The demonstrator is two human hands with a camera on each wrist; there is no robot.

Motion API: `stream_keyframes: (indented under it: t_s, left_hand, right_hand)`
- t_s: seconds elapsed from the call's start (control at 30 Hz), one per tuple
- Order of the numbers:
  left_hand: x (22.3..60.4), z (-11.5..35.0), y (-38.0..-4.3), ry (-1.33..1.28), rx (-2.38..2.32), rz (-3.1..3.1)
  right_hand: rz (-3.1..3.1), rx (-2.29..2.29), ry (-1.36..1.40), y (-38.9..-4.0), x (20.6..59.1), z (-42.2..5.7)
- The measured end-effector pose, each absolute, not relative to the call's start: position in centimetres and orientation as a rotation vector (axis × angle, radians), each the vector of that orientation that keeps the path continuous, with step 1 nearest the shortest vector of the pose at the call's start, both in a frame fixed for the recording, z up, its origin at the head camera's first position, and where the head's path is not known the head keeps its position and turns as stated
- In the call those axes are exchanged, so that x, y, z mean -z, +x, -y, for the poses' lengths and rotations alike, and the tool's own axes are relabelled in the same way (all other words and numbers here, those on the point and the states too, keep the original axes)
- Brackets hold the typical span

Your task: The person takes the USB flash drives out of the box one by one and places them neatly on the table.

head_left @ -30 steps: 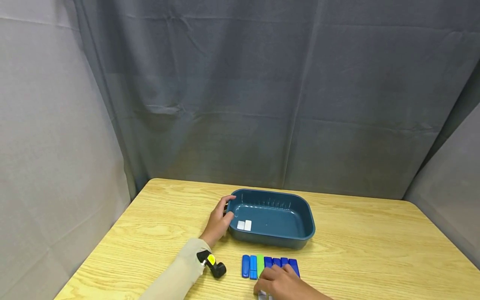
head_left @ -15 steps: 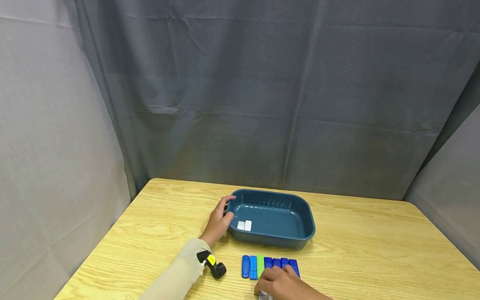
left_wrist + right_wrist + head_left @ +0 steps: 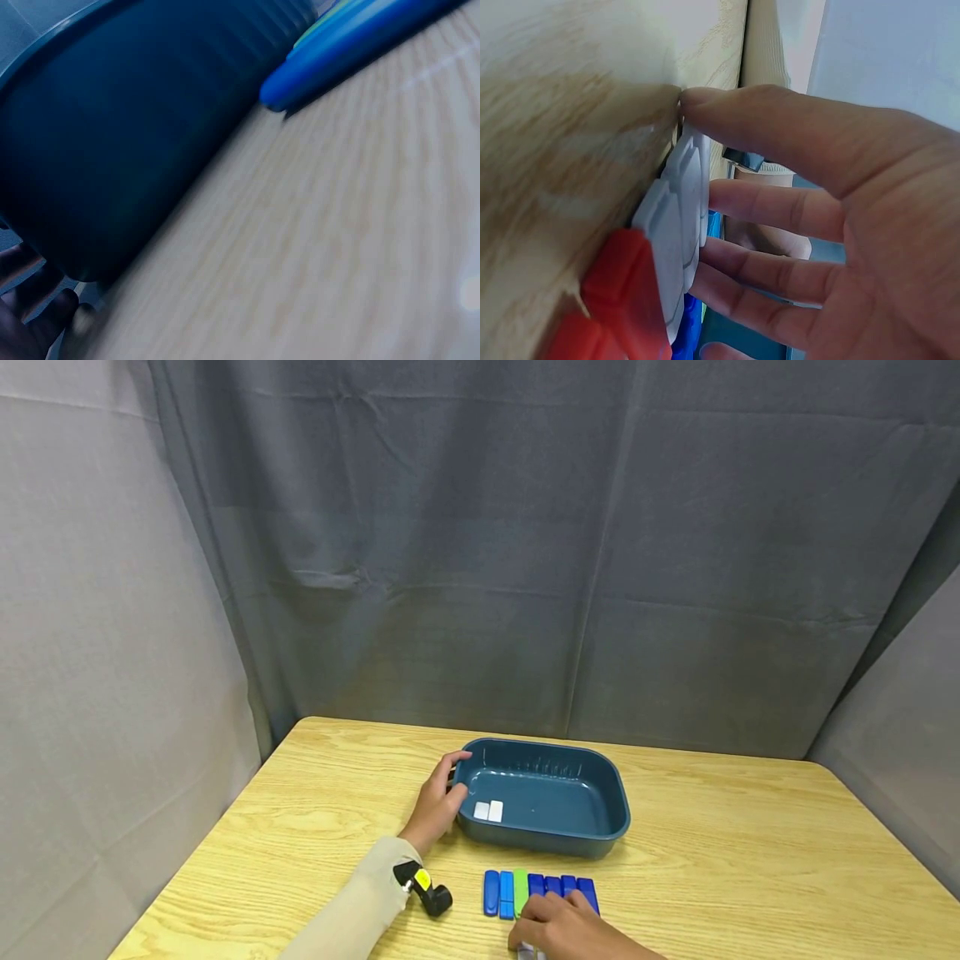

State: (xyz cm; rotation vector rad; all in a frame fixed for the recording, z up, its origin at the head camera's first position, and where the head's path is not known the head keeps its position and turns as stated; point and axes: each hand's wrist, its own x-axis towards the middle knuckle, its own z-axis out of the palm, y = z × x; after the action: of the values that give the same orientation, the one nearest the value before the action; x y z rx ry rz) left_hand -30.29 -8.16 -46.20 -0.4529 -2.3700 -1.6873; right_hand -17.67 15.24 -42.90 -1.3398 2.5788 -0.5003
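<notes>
A dark teal plastic basin sits on the table with two small white pieces lying in its near left corner. At its left end my left hand grips the rim, thumb toward the near corner. Nearer me lies a row of flat, stick-like pieces: blue, light blue, green and several dark blue. Just below them my right hand pinches a flat white piece between thumb and fingers. More white pieces and red pieces lie beside it in the right wrist view.
The wood-grain table extends to both sides. Grey curtains enclose it at the back and sides. A black camera mount juts from my left wrist beside the row of pieces.
</notes>
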Motion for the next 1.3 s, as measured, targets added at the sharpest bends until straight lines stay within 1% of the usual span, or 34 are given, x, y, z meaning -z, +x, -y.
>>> stream_keyframes:
  t_s: [0.1,0.3,0.53,0.7,0.77,0.87,1.17,1.3]
  left_hand:
    - [45.0,8.1,-29.3,-0.468,1.693,2.356]
    - [45.0,8.0,-29.2,-0.456,1.698,2.358]
    - [48.4,8.2,-31.9,-0.438,1.689,2.356]
    - [48.7,8.3,-32.0,-0.405,1.677,2.362]
    - [48.6,8.4,-31.9,-0.391,1.678,2.367]
    - [48.5,8.4,-31.9,-0.386,1.675,2.368]
    - [48.5,8.5,-31.7,-0.422,1.675,2.326]
    - [48.5,8.4,-31.7,-0.417,1.668,2.339]
  right_hand:
    - [-2.579,0.499,-1.345,-17.7,42.9,-15.3]
    - [-2.569,0.489,-1.334,-17.7,42.8,-15.3]
    - [-2.579,0.469,-1.365,-17.7,42.5,-15.4]
    - [-2.595,0.51,-1.495,-17.8,41.8,-15.3]
    - [-2.601,0.527,-1.5,-17.9,41.3,-15.3]
    - [-2.619,0.515,-1.454,-18.1,40.5,-15.0]
    - [-2.641,0.593,-1.204,-18.8,39.0,-13.8]
    - [-2.703,0.598,-1.176,-19.2,38.8,-13.3]
